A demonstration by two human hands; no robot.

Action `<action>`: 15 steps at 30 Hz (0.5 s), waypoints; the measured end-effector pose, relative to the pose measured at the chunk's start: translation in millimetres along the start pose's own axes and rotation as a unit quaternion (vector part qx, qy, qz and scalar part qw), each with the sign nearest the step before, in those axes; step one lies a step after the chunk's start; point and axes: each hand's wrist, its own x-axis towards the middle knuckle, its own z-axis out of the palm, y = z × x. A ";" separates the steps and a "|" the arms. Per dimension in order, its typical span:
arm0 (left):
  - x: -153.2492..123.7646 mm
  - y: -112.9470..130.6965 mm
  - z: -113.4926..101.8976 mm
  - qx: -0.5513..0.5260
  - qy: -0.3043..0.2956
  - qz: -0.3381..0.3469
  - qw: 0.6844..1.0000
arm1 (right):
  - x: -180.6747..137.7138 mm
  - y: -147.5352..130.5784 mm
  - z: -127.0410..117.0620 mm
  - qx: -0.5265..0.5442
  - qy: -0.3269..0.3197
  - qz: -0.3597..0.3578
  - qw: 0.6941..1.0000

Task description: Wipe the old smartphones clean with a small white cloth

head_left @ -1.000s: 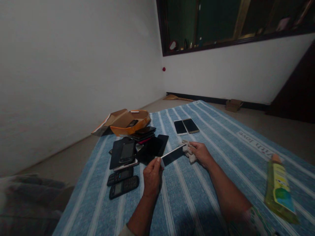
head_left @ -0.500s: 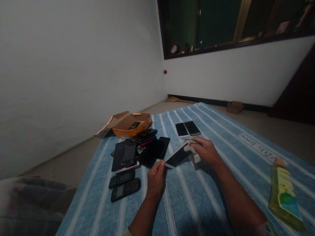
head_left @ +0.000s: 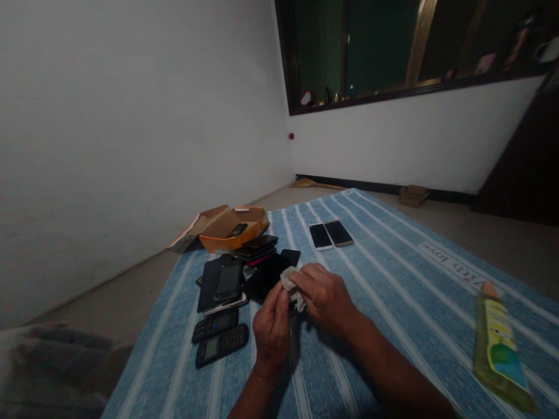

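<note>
My left hand [head_left: 271, 329] is closed in a pinch over the blue striped mat [head_left: 393, 302], gripping a smartphone that is almost wholly hidden behind both hands. My right hand [head_left: 325, 299] is closed on a small white cloth [head_left: 292, 286] and presses it against the top of my left hand's fingers, where the phone sits. Both hands touch each other just right of a pile of dark phones [head_left: 238, 273]. Two keypad phones [head_left: 218, 337] lie just left of my left hand.
An orange cardboard box [head_left: 231, 224] with a phone inside stands behind the pile. Two smartphones [head_left: 329, 234] lie side by side further back on the mat. A green-yellow bottle [head_left: 500, 343] lies at the right edge. Bare floor and white walls surround the mat.
The phone was held out flat between both hands; now my right hand with the cloth has moved left onto my left hand, and the phone is covered.
</note>
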 end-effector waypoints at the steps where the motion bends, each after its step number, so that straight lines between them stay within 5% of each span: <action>1: 1.0 2.7 -0.6 -0.003 0.009 -0.002 1.000 | 0.1 -2.1 1.4 0.004 -0.004 -0.004 1.000; 15: 9.0 19.5 -1.0 -0.008 0.038 -0.038 0.999 | 2.0 3.1 7.0 0.134 0.005 -0.014 0.991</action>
